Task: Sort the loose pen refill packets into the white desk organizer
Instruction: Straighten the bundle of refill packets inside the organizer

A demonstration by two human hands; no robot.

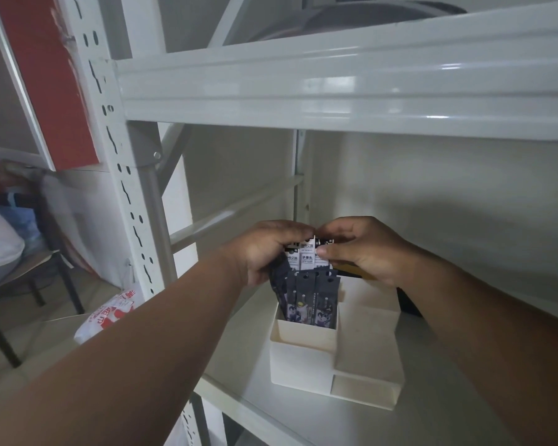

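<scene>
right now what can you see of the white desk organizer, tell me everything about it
The white desk organizer looks like matte plastic, boxy, with stepped compartments: a tall square one at the front left, lower ones to its right and behind. It stands upright on the pale metal shelf. Dark pen refill packets stand upright in the tall compartment, their tops sticking out above its rim. The left hand and right hand pinch white-topped packets just above; neither hand visibly touches the organizer. The low front-right compartment looks empty.

Organizer (303, 358) sits on the shelf (448, 423); packets (306, 304) stand in its rear-left compartment; hands above them
</scene>
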